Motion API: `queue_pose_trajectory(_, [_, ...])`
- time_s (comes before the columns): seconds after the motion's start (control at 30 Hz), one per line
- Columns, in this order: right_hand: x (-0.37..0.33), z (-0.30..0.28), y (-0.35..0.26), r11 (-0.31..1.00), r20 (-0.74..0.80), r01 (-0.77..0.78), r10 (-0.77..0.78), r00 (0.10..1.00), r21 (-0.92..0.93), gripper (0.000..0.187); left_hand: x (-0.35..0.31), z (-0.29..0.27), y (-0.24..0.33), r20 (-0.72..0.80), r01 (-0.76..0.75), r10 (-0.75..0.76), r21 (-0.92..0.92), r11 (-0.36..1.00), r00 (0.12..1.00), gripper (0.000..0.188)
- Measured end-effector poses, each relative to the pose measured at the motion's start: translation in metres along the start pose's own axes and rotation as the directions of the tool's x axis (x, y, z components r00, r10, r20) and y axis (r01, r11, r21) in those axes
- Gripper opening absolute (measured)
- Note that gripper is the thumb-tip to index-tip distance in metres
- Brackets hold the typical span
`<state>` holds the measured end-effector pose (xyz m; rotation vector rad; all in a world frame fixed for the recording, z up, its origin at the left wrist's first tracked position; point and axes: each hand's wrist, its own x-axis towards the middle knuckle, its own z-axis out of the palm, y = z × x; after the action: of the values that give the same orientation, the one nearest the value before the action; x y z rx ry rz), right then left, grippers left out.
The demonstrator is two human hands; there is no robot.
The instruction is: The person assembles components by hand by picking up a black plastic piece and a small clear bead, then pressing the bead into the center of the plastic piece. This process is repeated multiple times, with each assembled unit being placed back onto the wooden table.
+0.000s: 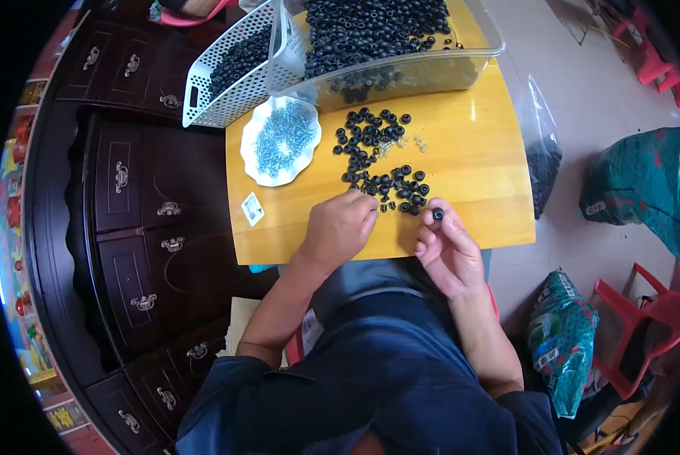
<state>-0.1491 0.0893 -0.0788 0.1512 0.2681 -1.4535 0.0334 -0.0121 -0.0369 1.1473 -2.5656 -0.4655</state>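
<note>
The right hand [447, 254] held one black ring [438, 214] pinched between thumb and fingertips, lifted just clear of the near edge of the yellow table [476, 163]. The left hand [341, 226] rested knuckles-up on the table, its fingers curled down at the near end of the scattered pile of black rings [378, 163]. Whether those fingers had closed on anything could not be told, as the back of the hand covered them.

To do this well, the ring was best kept flat between the fingertips with its hole facing up, so a small part could go straight in. The left hand would do best to pick a single piece, not a clump, and keep close to the pile.

Left of the pile lay a white scalloped dish [281, 141] of small bluish metal parts, too fine to identify. Beyond the pile stood a clear plastic tub [400, 72] and a white perforated basket [233, 72], both with more black rings; their far ends were cut off by the top edge. Tiny pale bits among the rings were blurred.
</note>
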Motion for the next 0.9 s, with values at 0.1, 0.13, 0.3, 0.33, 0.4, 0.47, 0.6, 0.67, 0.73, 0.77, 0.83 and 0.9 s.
queue_pose_trajectory(0.1, [0.0,-0.001,-0.001,1.0,-0.005,-0.005,0.005,1.0,-0.001,0.029,0.001,-0.002,0.001,0.038,0.004,-0.006,0.053,0.999,0.999,0.006])
queue_pose_trajectory(0.13, [0.001,-0.001,-0.001,1.0,-0.004,-0.01,0.01,1.0,0.001,0.028,0.001,-0.004,0.001,0.062,0.01,-0.012,0.033,0.999,0.998,0.005])
queue_pose_trajectory(0.3, [0.001,-0.004,-0.003,0.999,0.05,-0.034,0.034,0.998,0.009,0.027,-0.001,-0.013,0.009,0.017,0.035,-0.032,-0.174,0.984,0.999,0.006])
queue_pose_trajectory(0.33, [0.0,-0.004,-0.003,0.999,0.043,-0.034,0.034,0.999,0.007,0.027,-0.001,-0.015,0.01,0.015,0.075,-0.073,-0.24,0.968,0.997,0.007])
queue_pose_trajectory(0.4, [0.0,-0.004,-0.002,0.999,0.025,-0.041,0.041,0.999,0.004,0.027,-0.001,-0.02,0.01,0.012,0.112,-0.114,-0.305,0.946,0.993,0.008])
queue_pose_trajectory(0.47, [-0.001,-0.004,-0.002,0.999,0.003,-0.045,0.045,0.999,0.0,0.026,0.001,-0.024,0.009,0.005,0.14,-0.154,-0.448,0.883,0.988,0.007])
queue_pose_trajectory(0.6, [-0.001,-0.001,-0.001,0.999,0.009,-0.05,0.05,0.999,-0.012,0.026,0.009,-0.032,0.021,-0.018,0.148,-0.195,-0.584,0.798,0.981,0.012])
queue_pose_trajectory(0.67, [-0.001,0.0,-0.001,0.999,-0.001,-0.043,0.043,0.999,-0.011,0.025,0.012,-0.031,0.021,-0.069,0.028,-0.077,-0.534,0.845,0.995,0.019])
queue_pose_trajectory(0.73, [0.0,0.0,0.0,0.999,0.021,-0.035,0.035,0.999,-0.033,0.027,0.014,-0.033,0.025,-0.026,0.054,-0.082,-0.559,0.828,0.996,0.017])
queue_pose_trajectory(0.77, [-0.001,0.001,0.0,0.999,0.018,-0.033,0.034,0.999,-0.032,0.027,0.014,-0.034,0.028,0.015,0.081,-0.088,-0.58,0.811,0.996,0.015])
queue_pose_trajectory(0.83, [-0.002,0.006,0.0,0.994,-0.042,-0.02,0.016,0.999,-0.108,0.03,0.015,-0.032,0.033,0.024,0.106,-0.118,-0.632,0.767,0.993,0.014])
queue_pose_trajectory(0.9, [-0.001,0.002,0.001,0.991,-0.021,-0.013,0.01,1.0,-0.135,0.03,0.016,-0.03,0.039,0.033,0.13,-0.147,-0.681,0.721,0.989,0.012])
